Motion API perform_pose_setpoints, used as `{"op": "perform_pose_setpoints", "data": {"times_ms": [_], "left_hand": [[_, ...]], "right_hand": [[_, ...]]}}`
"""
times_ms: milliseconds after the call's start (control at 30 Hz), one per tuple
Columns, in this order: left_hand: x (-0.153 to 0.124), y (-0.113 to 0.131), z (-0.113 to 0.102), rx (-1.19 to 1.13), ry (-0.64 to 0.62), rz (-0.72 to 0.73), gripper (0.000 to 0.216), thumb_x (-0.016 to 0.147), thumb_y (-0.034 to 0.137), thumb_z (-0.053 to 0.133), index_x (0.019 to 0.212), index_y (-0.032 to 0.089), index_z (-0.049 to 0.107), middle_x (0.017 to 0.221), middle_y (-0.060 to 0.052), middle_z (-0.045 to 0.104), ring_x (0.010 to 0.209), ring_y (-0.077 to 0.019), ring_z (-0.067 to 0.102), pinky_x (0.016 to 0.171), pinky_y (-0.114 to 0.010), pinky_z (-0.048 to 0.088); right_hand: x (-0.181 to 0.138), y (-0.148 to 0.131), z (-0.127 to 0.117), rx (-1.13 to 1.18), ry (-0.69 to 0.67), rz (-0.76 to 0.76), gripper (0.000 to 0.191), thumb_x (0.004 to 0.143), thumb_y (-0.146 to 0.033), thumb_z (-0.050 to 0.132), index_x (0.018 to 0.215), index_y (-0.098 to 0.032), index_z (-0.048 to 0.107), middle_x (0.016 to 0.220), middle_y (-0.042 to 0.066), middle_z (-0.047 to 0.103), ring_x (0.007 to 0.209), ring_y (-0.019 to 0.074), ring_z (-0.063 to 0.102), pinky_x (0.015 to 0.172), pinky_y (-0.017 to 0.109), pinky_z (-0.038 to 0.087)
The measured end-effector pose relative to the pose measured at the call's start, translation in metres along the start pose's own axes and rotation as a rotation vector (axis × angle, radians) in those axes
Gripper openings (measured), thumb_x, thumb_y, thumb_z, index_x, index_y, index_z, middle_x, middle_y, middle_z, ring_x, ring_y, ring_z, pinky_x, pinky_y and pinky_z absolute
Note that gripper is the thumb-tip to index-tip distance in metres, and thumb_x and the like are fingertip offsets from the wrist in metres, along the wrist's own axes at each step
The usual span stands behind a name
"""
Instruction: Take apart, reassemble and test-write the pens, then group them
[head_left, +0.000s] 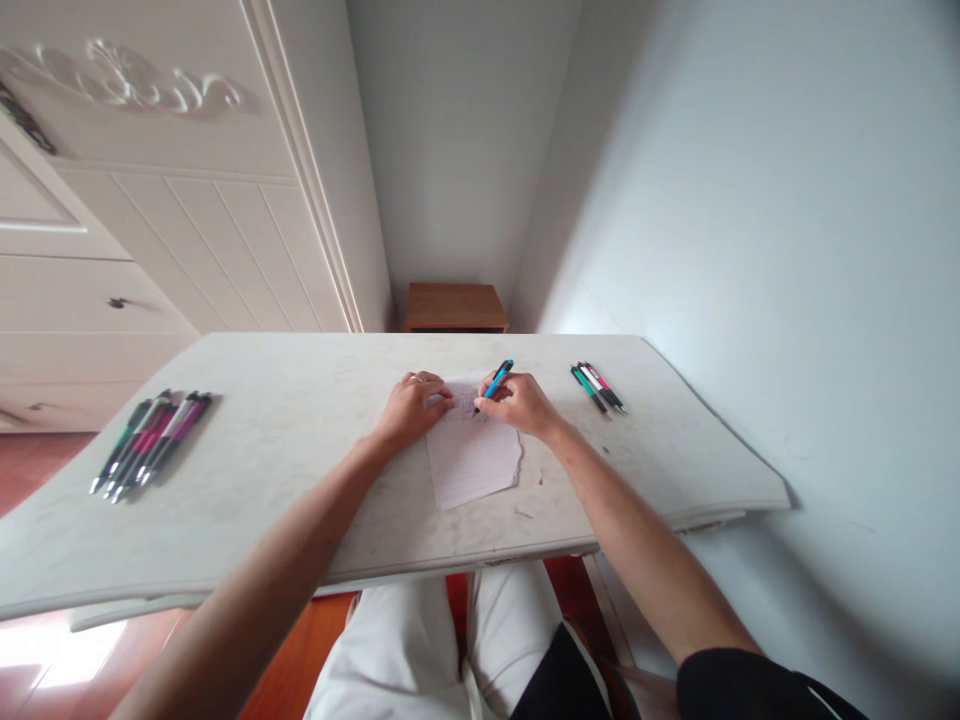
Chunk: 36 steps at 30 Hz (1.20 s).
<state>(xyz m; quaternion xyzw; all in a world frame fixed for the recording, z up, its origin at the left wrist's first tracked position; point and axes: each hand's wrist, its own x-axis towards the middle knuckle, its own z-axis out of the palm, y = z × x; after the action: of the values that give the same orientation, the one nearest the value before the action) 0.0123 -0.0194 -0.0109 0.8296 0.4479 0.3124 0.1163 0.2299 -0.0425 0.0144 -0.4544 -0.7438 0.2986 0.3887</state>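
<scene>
A blue pen with a black clip and grip is held in my right hand, pinched between thumb and fingers. Its tip touches a torn sheet of paper with dark scribbled marks on the upper part. My left hand rests at the paper's upper left edge, fingers lying loosely on it with the thumb apart; a ring shows on one finger. The sheet lies flat on the white table, and its right edge is ragged.
Several pens in green, pink and purple lie together at the table's left. A smaller group of pens lies to the right of my right hand. Behind stand a white cabinet and a small brown wooden piece. A wall borders the right.
</scene>
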Motion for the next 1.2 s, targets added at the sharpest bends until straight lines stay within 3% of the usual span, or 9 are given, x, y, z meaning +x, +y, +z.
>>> {"op": "perform_pose_setpoints", "data": {"times_ms": [333, 700, 1200], "left_hand": [[0.0000, -0.0021, 0.0017, -0.005, -0.005, 0.021, 0.019, 0.083, 0.031, 0.062, 0.088, 0.020, 0.077, 0.101, -0.009, 0.072, 0.098, -0.0259, 0.064, 0.094, -0.040, 0.048], [0.0000, -0.0029, 0.0027, 0.007, -0.011, 0.024, 0.019, 0.084, 0.031, 0.061, 0.090, 0.020, 0.076, 0.103, -0.009, 0.072, 0.098, -0.0258, 0.063, 0.095, -0.042, 0.047], [-0.0005, -0.0017, 0.0017, 0.004, -0.013, -0.001, 0.020, 0.083, 0.032, 0.061, 0.090, 0.022, 0.077, 0.104, -0.008, 0.071, 0.099, -0.0264, 0.063, 0.095, -0.042, 0.048]], "right_hand": [[0.0003, 0.0007, 0.0005, 0.082, 0.039, 0.018, 0.016, 0.073, -0.030, 0.068, 0.077, -0.016, 0.066, 0.070, 0.003, 0.068, 0.064, 0.0154, 0.064, 0.064, 0.025, 0.050], [0.0005, 0.0036, -0.0017, -0.053, 0.092, 0.034, 0.009, 0.071, -0.024, 0.065, 0.075, -0.016, 0.065, 0.065, 0.001, 0.066, 0.059, 0.0142, 0.061, 0.062, 0.024, 0.049], [0.0003, 0.0009, -0.0026, -0.016, 0.048, 0.000, 0.009, 0.072, -0.025, 0.063, 0.073, -0.017, 0.065, 0.065, 0.001, 0.065, 0.060, 0.0143, 0.061, 0.063, 0.024, 0.049]]}}
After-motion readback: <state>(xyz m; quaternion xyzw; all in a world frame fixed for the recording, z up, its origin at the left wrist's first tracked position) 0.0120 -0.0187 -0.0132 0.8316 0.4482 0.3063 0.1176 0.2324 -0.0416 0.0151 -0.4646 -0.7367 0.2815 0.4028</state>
